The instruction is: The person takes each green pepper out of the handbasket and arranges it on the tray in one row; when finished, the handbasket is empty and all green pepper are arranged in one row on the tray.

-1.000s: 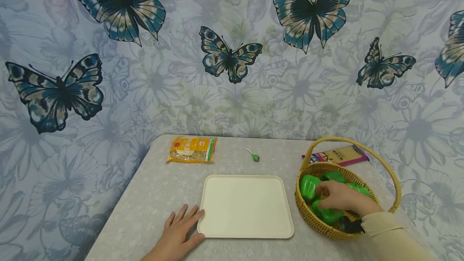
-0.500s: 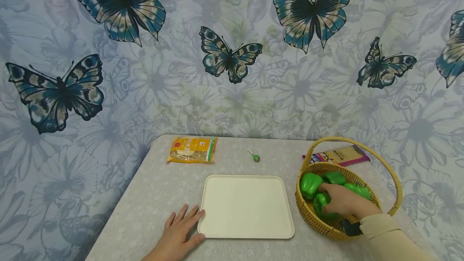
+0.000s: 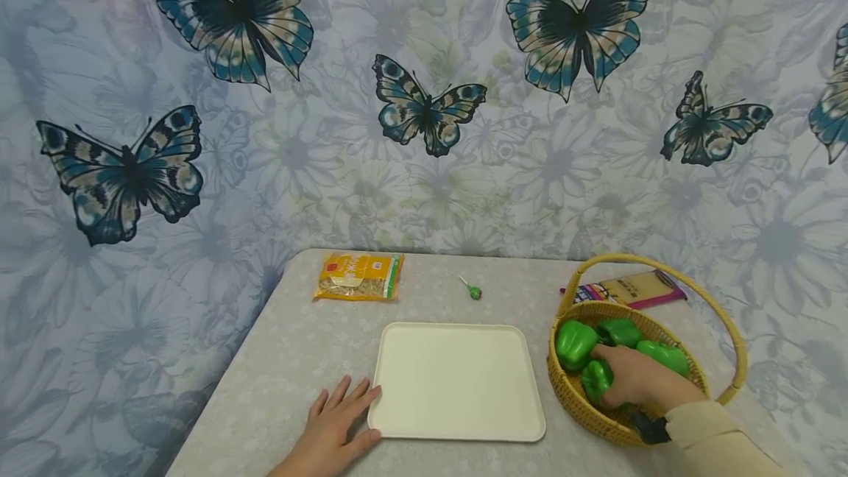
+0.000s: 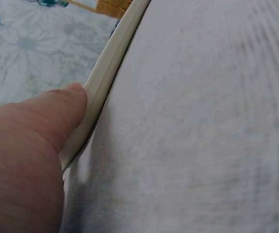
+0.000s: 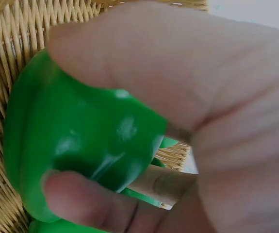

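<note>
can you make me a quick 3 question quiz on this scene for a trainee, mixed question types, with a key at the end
1. Multiple choice: what does the right hand hold?
a) a yellow packet
b) a green pepper
c) a purple-edged packet

2. True or false: the left hand is also holding a green pepper.

3. Fill in the blank: the basket stands on the person's ____ side of the tray.

Key:
1. b
2. false; it touches the tray's edge
3. right
</note>
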The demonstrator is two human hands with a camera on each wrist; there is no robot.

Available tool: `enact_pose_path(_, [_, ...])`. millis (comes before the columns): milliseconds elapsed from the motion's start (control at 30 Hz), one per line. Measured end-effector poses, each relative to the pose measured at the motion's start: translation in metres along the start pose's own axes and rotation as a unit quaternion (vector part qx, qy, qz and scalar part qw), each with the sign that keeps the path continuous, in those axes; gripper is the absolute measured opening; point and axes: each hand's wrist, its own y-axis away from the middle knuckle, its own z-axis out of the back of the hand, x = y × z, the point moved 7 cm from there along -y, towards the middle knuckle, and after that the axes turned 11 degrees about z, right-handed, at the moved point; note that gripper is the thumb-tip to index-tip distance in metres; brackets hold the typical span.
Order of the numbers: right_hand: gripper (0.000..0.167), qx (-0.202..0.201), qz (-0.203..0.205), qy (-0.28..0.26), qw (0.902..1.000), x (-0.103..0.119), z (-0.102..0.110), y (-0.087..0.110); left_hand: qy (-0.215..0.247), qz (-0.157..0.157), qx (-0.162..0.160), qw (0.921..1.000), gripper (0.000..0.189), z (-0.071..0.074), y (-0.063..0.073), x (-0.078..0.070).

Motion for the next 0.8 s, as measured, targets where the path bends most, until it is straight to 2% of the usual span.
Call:
enact_pose_path(233, [0.083, -0.01, 0.0, 0.002, 1.0, 0.0005, -0.0017, 0.0026, -0.001, 0.003, 0.011, 0.9999, 0.069, -0.0008, 0.0009, -0.0025])
enact_pose_path(467, [0.087, -0.013, -0.009, 0.031, 0.9994, 0.0012, -0.0008, 0.0013, -0.002, 0.003, 0.004, 1.0, 0.069, -0.0001, 0.0009, -0.002])
enact_pose_path(800, [0.086, -0.018, -0.013, 0.03, 0.9993, -0.004, 0.0031, 0.0036, -0.005, 0.012, 0.007, 0.9999, 0.07, -0.0029, -0.0011, 0.0013])
